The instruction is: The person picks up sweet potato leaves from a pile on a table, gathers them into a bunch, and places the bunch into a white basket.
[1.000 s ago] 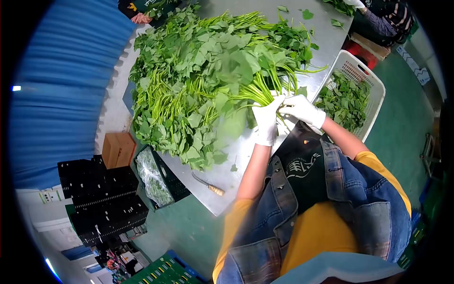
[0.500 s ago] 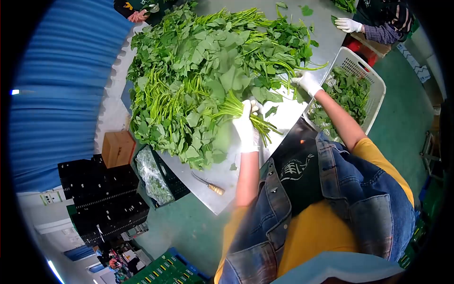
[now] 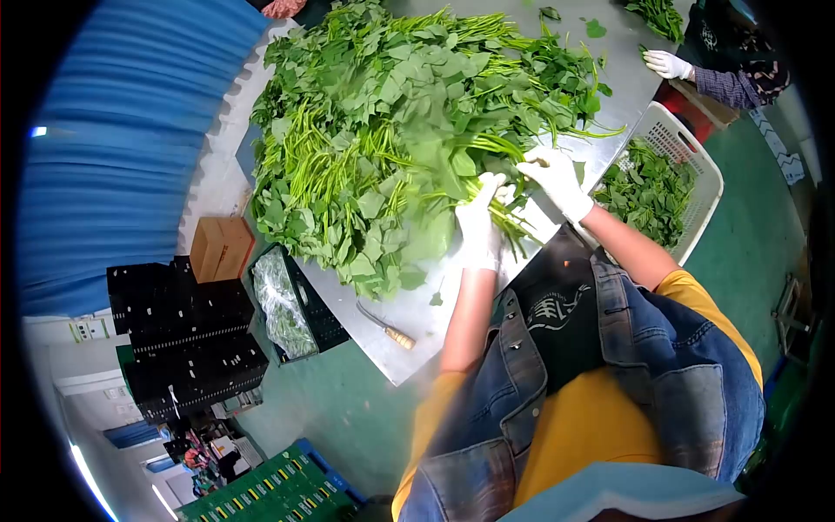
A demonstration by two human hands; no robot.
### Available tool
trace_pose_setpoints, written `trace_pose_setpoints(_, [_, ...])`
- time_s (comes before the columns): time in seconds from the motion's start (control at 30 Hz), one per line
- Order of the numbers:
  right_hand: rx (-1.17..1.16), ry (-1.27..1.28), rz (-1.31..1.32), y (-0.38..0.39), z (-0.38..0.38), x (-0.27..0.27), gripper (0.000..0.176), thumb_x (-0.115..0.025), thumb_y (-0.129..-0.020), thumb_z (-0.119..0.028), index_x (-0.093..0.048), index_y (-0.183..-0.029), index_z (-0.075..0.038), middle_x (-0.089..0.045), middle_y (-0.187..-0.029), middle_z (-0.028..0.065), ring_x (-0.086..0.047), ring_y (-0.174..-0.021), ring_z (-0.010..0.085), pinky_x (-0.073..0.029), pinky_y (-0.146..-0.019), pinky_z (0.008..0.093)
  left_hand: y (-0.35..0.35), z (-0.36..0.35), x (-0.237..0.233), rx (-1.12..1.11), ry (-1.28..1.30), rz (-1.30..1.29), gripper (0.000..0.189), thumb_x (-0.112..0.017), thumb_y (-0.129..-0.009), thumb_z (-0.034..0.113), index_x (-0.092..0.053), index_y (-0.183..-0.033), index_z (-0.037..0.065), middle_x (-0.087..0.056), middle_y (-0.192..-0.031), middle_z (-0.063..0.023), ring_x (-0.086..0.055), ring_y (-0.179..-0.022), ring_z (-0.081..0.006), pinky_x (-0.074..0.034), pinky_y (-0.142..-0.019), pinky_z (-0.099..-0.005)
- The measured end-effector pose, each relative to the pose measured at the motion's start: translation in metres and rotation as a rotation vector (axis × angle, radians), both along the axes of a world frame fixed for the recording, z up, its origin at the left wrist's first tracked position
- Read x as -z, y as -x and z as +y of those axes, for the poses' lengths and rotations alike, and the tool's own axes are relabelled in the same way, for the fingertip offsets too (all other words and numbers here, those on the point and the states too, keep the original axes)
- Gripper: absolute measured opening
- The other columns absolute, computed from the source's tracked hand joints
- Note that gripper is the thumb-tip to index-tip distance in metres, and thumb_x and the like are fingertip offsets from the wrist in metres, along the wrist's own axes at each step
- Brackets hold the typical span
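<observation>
My left hand [image 3: 480, 224], in a white glove, is closed around a bunch of leafy greens [image 3: 426, 217]; the cut-looking stem ends stick out to the right of my fist. Close beside it, my gloved right hand [image 3: 558, 183] has its fingers bent on a few green stems [image 3: 489, 143] above that bunch. Some fingertips are hidden by leaves. A large heap of the same leafy greens [image 3: 348, 113] covers much of the metal table [image 3: 383, 348] in front of me. Nearer my left forearm lies a curved knife [image 3: 396, 335] with a light handle.
A white plastic crate [image 3: 709, 174] with loose leaves stands at the right. A co-worker's gloved hand [image 3: 668, 64] rests by the table's far right edge. Left of the table are a dark crate with a plastic bag [image 3: 283, 304], a cardboard box [image 3: 222, 248] and stacked black crates [image 3: 187, 348].
My right hand has moved left from the table edge near the white crate to the stems beside my left hand. My left hand still grips its bunch, and the whole view has shifted slightly.
</observation>
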State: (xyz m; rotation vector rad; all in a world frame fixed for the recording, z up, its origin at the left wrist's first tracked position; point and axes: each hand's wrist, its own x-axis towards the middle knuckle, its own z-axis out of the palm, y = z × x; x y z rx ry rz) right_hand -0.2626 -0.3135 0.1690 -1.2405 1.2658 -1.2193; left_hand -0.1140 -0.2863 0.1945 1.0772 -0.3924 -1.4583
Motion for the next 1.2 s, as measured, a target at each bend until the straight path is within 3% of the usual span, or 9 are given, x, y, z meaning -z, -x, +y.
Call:
trace_pose_setpoints(0.2, [0.01,0.329,0.413,-0.012,0.019,-0.018,0.014,-0.065,-0.072,-0.009,-0.066,-0.086,-0.008,-0.061,-0.077,0.0112,-0.061,-0.068,0.0283,-0.049,-0.061,0.0334,0.01,0.0,0.012,0.078,0.136,-0.011,0.023,-0.068,-0.077,-0.002,-0.062,-0.099,0.0,-0.063,-0.089,-0.0043,-0.059,-0.075,-0.0122,-0.049,-0.068,-0.0248])
trace_pose_setpoints(0.37, [-0.043,0.271,0.671,-0.006,0.024,-0.023,0.017,-0.055,-0.08,-0.023,-0.065,-0.076,-0.009,-0.061,-0.077,0.0119,-0.061,-0.072,0.0328,-0.049,-0.065,0.04,0.017,0.006,0.001,0.084,0.088,-0.033,0.026,-0.069,-0.076,-0.003,-0.061,-0.101,0.002,-0.063,-0.09,-0.0037,-0.06,-0.077,-0.013,-0.05,-0.072,-0.0263])
trace_pose_setpoints(0.6, [-0.197,0.348,0.479,0.011,0.035,-0.034,0.021,-0.054,-0.085,-0.019,-0.067,-0.074,-0.006,-0.063,-0.072,0.0094,-0.062,-0.064,0.0209,-0.049,-0.062,0.0326,0.023,0.009,0.019,0.127,0.075,-0.014,0.016,-0.067,-0.078,-0.001,-0.061,-0.092,0.004,-0.06,-0.078,-0.0006,-0.056,-0.065,-0.0101,-0.048,-0.062,-0.0243])
trace_pose_setpoints(0.77, [-0.02,-0.201,-0.352,0.014,0.052,-0.046,0.013,-0.058,-0.085,-0.008,-0.069,-0.087,0.001,-0.068,-0.082,0.0036,-0.061,-0.068,0.0092,-0.048,-0.061,0.024,0.04,0.016,-0.01,0.12,0.018,0.062,0.012,-0.065,-0.082,0.006,-0.062,-0.094,0.004,-0.06,-0.078,-0.0007,-0.056,-0.064,-0.0098,-0.048,-0.06,-0.0244])
trace_pose_setpoints(0.9, [0.189,0.019,-0.217,0.045,0.053,-0.013,0.022,-0.057,-0.09,-0.014,-0.066,-0.101,0.002,-0.066,-0.086,0.0054,-0.058,-0.07,0.0093,-0.046,-0.063,0.0219,0.03,0.012,-0.026,0.142,-0.009,0.005,0.011,-0.061,-0.086,0.013,-0.064,-0.092,0.004,-0.058,-0.075,-0.0004,-0.052,-0.063,-0.0084,-0.043,-0.055,-0.0235])
trace_pose_setpoints(0.93, [0.291,0.0,-0.378,0.063,0.044,0.003,0.025,-0.057,-0.091,-0.017,-0.062,-0.106,0.003,-0.066,-0.092,0.0074,-0.059,-0.071,0.0114,-0.049,-0.067,0.0242,0.012,-0.014,0.063,0.122,-0.091,0.129,0.016,-0.059,-0.088,0.014,-0.064,-0.096,0.002,-0.057,-0.075,-0.0002,-0.051,-0.063,-0.009,-0.044,-0.057,-0.0234])
trace_pose_setpoints(1.03, [0.357,-0.282,-1.09,0.115,0.031,0.009,0.042,-0.047,-0.096,-0.031,-0.048,-0.126,-0.002,-0.059,-0.115,0.0116,-0.059,-0.1,0.0188,-0.05,-0.081,0.0309,0.0,-0.011,0.018,0.123,-0.038,0.174,0.017,-0.056,-0.088,0.012,-0.063,-0.099,0.0,-0.058,-0.079,-0.0018,-0.052,-0.066,-0.0091,-0.046,-0.062,-0.0236])
trace_pose_setpoints(1.1, [0.337,-0.391,-0.908,0.119,0.029,0.013,0.045,-0.045,-0.096,-0.038,-0.047,-0.125,-0.004,-0.059,-0.114,0.0106,-0.058,-0.103,0.0197,-0.049,-0.083,0.031,-0.004,-0.009,0.02,0.209,0.094,-0.055,0.017,-0.055,-0.088,0.009,-0.062,-0.101,-0.001,-0.059,-0.08,-0.0037,-0.053,-0.068,-0.0094,-0.047,-0.061,-0.023])
trace_pose_setpoints(1.2, [-0.179,-0.338,-0.468,0.087,0.036,0.003,0.034,-0.053,-0.093,-0.025,-0.057,-0.119,-0.003,-0.062,-0.106,0.0049,-0.059,-0.095,0.0147,-0.049,-0.081,0.0291,0.002,-0.012,0.025,0.236,0.018,0.205,0.019,-0.055,-0.087,0.006,-0.061,-0.103,-0.002,-0.062,-0.085,-0.0065,-0.055,-0.069,-0.0105,-0.047,-0.063,-0.0224])
